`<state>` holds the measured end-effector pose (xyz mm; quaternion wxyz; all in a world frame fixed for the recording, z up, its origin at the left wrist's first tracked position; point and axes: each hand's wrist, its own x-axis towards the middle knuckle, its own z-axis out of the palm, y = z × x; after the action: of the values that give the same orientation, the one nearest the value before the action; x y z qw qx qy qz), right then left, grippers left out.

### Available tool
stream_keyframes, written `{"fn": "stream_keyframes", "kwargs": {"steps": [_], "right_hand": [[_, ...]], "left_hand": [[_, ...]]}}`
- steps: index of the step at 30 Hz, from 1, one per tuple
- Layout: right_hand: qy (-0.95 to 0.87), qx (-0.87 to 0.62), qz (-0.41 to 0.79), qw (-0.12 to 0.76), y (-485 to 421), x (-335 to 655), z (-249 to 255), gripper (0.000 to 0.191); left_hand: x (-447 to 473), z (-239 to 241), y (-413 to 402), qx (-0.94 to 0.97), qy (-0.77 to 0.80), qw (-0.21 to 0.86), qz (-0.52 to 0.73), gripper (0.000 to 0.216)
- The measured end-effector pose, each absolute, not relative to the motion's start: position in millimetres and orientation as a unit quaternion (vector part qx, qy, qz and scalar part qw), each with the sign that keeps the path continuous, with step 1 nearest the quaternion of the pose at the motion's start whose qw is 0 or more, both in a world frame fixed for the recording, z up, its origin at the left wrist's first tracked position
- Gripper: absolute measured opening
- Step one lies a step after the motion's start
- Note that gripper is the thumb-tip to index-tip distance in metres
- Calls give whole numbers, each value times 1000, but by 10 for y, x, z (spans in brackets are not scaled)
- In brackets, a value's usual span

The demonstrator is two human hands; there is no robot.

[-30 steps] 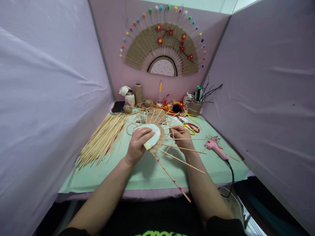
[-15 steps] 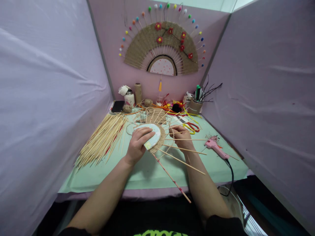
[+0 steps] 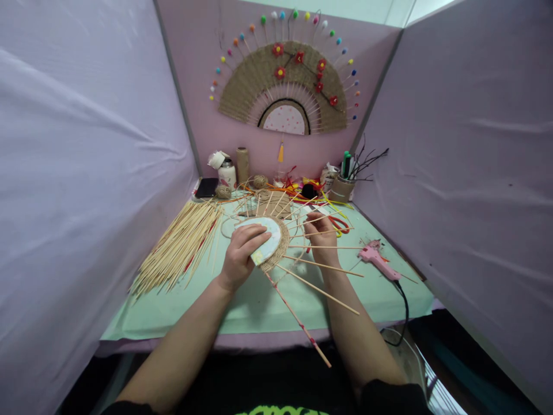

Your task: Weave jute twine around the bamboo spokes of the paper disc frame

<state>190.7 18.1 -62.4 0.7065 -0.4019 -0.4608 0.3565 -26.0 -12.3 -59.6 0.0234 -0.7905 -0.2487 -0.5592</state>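
My left hand [image 3: 245,249] is closed on the half-round fan frame [image 3: 281,246], thumb and fingers lying over its pale card centre [image 3: 268,243]. Rows of woven twine edge the card, and thin wooden sticks [image 3: 319,291] fan out from it. One stick with red marks [image 3: 298,320] slants toward my body. Among the right-hand sticks, my right hand [image 3: 320,233] has its fingers pinched together on a loose strand of twine [image 3: 303,248]. Part of that strand is hidden by the fingers and sticks.
Loose sticks [image 3: 177,248] lie heaped on the left. A pink glue gun [image 3: 378,259] with a black cord rests on the right. Scissors [image 3: 341,225] lie behind my right hand. Twine balls, a bottle [image 3: 227,173] and a pen holder [image 3: 343,188] line the back, below a finished fan [image 3: 246,80].
My right hand has shifted slightly right and up, away from the woven edge, drawing the twine. The fan frame has tilted a little; my left hand keeps its hold.
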Motion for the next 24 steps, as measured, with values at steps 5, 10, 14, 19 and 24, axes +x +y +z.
{"fn": "stream_keyframes", "kwargs": {"steps": [5,10,14,19,24], "right_hand": [[-486,-433,351,673,180,1891,-619,34],[-475,-454,346,669,211,1889,-638,35],[-459,-483,324,672,228,1965,-668,33],[-463,-558,212,655,63,2406,-686,35],[-421,-685,54,592,-317,3219,-711,38]], "left_hand": [[-260,-596,-124,-791,-254,23,-556,32],[-265,-598,-116,-799,-240,23,-550,32],[-274,-604,-125,-803,-261,49,-534,29],[-283,-614,-138,-804,-289,65,-516,28],[-279,-634,-114,-814,-274,61,-509,28]]}}
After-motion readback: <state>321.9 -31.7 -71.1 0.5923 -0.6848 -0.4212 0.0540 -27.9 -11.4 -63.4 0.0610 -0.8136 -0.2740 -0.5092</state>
